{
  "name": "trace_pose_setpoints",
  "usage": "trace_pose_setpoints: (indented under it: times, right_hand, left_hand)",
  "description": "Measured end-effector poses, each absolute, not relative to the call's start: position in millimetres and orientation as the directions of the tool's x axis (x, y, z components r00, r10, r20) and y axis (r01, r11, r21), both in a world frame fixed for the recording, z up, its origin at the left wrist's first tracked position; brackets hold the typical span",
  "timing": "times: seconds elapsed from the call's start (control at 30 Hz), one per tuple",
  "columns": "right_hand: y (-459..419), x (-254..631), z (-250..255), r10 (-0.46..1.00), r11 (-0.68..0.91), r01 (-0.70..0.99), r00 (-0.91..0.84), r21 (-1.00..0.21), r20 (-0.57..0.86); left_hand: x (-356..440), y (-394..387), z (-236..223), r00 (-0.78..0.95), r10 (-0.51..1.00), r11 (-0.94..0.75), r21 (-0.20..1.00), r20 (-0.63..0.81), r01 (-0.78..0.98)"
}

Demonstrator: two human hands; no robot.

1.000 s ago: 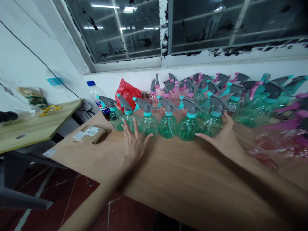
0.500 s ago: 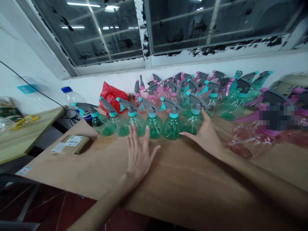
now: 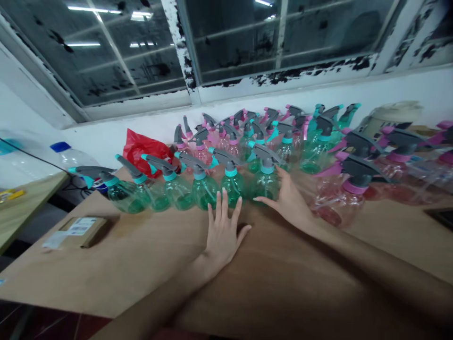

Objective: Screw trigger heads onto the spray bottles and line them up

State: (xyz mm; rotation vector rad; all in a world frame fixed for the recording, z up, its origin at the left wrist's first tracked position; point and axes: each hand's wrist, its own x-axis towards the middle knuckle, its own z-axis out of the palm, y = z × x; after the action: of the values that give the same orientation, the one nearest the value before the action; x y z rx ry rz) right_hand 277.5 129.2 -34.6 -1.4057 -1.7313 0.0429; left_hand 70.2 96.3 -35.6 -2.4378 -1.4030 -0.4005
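Green spray bottles with grey and teal heads stand in a front row on a brown table. My right hand is curved round the rightmost green spray bottle, thumb in front of its base and fingers at its right side, partly hidden. Fingers spread, my left hand holds nothing. Its fingertips are just in front of another green spray bottle and the green spray bottle to its left; whether they touch is unclear.
Behind the row stand several pink spray bottles and a red plastic bag. More pink spray bottles are on the right. A small cardboard box lies at the left. A window is above.
My left hand has moved right along the row, from the third and fourth bottles to the fourth and fifth. My right hand stays at the rightmost bottle. The view has turned right.
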Motion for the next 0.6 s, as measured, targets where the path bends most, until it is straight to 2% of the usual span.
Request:
trace_pose_setpoints:
  times: [0.23, 0.4, 0.5, 0.6]
  right_hand:
    - [131.5, 273.1, -34.6, 0.820, 0.388, 0.735, 0.000, -0.556, 0.573]
    - [92.7, 283.4, -14.3, 0.873, 0.336, 0.755, -0.025, -0.563, 0.487]
    - [46.2, 303.9, 6.3, 0.943, 0.268, 0.761, -0.082, -0.591, 0.322]
    - [5.8, 332.9, 26.5, 0.980, 0.196, 0.676, -0.164, -0.710, 0.115]
  left_hand:
    - [70.5, 100.4, -36.4, 0.475, 0.771, -0.476, -0.112, 0.424, 0.872]
    - [72.9, 86.3, -32.1, 0.472, 0.757, -0.505, -0.054, 0.452, 0.862]
    - [78.7, 71.3, -30.4, 0.506, 0.734, -0.563, -0.012, 0.453, 0.827]
    - [98.1, 64.3, -29.8, 0.600, 0.692, -0.682, 0.090, 0.402, 0.726]
